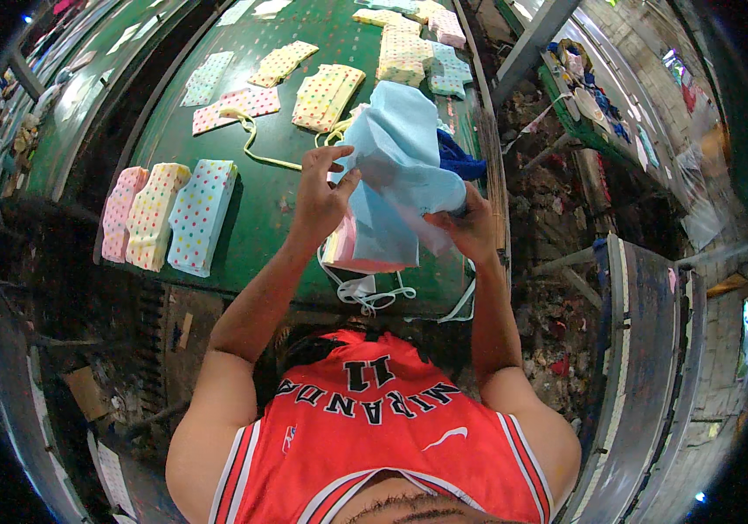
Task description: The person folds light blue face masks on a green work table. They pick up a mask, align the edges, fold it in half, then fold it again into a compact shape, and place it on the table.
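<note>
Right hand (pixel 470 224) closed on light-blue cloth (pixel 396 127), left hand (pixel 325 190) half-curled at its left edge, hold unclear; green table (pixel 265 210) showing leftward to dotted bundles (pixel 155 218).

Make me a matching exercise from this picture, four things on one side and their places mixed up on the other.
Things:
1. Light blue cloth
2. Dark blue cloth
3. White cord
4. Three dotted stacks side by side

Places:
A. Near left corner of the green table
B. Between the left hand and right hand
C. Near edge of the table, middle
D. Just beyond the right hand

Pairs: 1-B, 2-D, 3-C, 4-A
</note>
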A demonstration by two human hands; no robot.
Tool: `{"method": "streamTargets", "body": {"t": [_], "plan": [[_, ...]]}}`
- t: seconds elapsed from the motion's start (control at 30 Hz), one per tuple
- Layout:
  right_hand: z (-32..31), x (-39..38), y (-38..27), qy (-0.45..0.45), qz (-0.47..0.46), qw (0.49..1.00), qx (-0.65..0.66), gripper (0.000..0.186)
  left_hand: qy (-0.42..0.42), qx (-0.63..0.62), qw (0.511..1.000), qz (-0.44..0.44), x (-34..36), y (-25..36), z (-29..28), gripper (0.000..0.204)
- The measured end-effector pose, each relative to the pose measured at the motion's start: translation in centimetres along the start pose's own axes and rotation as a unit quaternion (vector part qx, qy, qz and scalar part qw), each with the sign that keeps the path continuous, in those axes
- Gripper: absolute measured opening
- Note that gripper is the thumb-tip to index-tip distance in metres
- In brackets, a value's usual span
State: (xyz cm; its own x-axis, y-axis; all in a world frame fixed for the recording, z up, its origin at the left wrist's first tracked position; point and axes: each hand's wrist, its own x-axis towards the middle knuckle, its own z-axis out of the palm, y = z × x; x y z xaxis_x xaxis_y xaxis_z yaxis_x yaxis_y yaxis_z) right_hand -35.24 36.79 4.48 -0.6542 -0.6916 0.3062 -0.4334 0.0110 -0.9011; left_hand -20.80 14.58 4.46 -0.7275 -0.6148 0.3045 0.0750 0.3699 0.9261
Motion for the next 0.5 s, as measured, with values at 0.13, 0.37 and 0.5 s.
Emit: {"method": "streamTargets", "body": {"t": [0.13, 0.37, 0.5], "plan": [[0.7, -0.4, -0.1, 0.012, 0.027, 0.994, -0.104, 0.063, -0.02, 0.023, 1.0, -0.005, -0.4, 0.6, 0.2, 0.04], [2.3, -0.9, -3.0, -0.021, -0.095, 0.946, -0.309, 0.069, 0.012, 0.252, 0.959, 0.129, -1.4, 0.8, 0.8, 0.046], [3.3, -1.6, -5.3, -0.07, -0.087, 0.943, -0.315, 0.068, -0.038, 0.221, 0.965, 0.135, -2.7, 0.7, 1.2, 0.038]]}}
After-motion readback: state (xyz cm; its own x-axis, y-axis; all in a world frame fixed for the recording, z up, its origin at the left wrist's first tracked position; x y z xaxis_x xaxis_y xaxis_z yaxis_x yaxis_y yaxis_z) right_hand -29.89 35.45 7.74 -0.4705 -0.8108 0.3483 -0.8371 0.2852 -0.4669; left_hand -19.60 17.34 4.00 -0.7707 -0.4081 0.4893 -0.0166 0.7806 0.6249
